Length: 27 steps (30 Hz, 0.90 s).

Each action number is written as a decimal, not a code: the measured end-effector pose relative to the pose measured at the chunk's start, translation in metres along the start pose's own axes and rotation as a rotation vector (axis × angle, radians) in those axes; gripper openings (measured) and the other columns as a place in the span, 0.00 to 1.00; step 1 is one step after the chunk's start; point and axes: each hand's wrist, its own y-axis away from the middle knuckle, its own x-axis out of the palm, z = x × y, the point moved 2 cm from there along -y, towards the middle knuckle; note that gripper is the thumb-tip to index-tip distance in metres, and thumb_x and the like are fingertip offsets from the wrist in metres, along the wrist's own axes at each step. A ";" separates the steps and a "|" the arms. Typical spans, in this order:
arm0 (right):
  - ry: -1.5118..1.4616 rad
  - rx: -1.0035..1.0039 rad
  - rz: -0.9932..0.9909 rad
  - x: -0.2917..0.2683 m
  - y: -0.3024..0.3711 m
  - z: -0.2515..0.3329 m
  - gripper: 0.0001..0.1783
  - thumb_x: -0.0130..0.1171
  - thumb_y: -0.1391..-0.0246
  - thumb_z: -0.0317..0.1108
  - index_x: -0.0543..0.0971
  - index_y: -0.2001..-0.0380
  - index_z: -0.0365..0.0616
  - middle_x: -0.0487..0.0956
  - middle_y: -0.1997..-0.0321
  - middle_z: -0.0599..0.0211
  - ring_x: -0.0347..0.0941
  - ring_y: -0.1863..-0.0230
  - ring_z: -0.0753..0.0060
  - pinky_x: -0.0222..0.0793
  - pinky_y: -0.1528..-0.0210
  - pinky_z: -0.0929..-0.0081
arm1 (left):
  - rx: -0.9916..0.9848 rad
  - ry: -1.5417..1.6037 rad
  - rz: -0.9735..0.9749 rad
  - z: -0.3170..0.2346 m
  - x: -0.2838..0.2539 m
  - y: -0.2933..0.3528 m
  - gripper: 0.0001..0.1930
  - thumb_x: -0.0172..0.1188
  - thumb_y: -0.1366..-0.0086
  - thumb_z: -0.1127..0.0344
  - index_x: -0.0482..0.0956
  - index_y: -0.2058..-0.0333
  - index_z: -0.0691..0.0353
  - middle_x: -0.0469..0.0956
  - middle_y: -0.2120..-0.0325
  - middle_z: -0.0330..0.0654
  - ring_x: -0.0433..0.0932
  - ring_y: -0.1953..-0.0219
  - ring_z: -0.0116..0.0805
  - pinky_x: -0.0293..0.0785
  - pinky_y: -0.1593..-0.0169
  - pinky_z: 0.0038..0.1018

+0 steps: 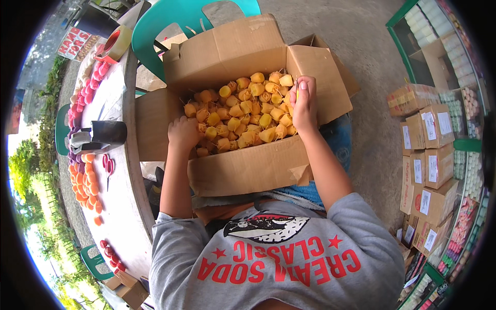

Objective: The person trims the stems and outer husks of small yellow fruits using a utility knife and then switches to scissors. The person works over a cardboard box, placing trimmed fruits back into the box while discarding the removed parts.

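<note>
An open cardboard box (pixel 240 173) sits in front of me, filled with many small yellow-orange candles (pixel 245 111) that have thin pale wicks. My left hand (pixel 183 133) reaches in at the left side of the pile, back up and fingers curled down. Whatever those fingers grip is hidden under them. Above the right end of the pile, by the raised right flap, my right hand (pixel 305 101) is closed in a fist. It is wrapped round a slim thing of which a yellow strip (pixel 297 93) and a thin tip show; its kind is not clear.
On the left, a white table (pixel 118 206) carries red-handled scissors (pixel 108 168), a black tape dispenser (pixel 106 133), a tape roll (pixel 118 42) and rows of colored candles (pixel 85 181). A teal chair (pixel 155 36) stands behind the box. Stacked cartons (pixel 429 150) and shelves line the right.
</note>
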 end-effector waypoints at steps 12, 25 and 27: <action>0.122 -0.138 -0.104 -0.005 -0.002 -0.003 0.19 0.45 0.35 0.38 0.65 0.45 0.42 0.67 0.64 0.70 0.61 0.66 0.79 0.63 0.60 0.79 | 0.520 0.217 -0.132 -0.168 -0.003 -0.100 0.22 0.64 0.47 0.60 0.69 0.56 0.57 0.71 0.58 0.45 0.73 0.52 0.44 0.74 0.55 0.39; 0.091 -0.051 0.117 0.001 -0.001 0.006 0.17 0.42 0.35 0.42 0.73 0.59 0.38 0.68 0.79 0.70 0.63 0.76 0.78 0.62 0.70 0.79 | -0.060 2.096 0.279 -0.125 0.002 -0.096 0.14 0.45 0.38 0.61 0.70 0.60 0.64 0.74 0.63 0.46 0.72 0.65 0.37 0.70 0.62 0.30; 0.276 -0.148 0.167 0.005 0.001 0.011 0.18 0.42 0.35 0.43 0.74 0.70 0.41 0.69 0.83 0.66 0.67 0.81 0.68 0.63 0.75 0.72 | -0.124 2.329 0.364 -0.119 -0.020 -0.071 0.14 0.38 0.37 0.58 0.70 0.66 0.60 0.72 0.70 0.42 0.64 0.76 0.29 0.62 0.71 0.25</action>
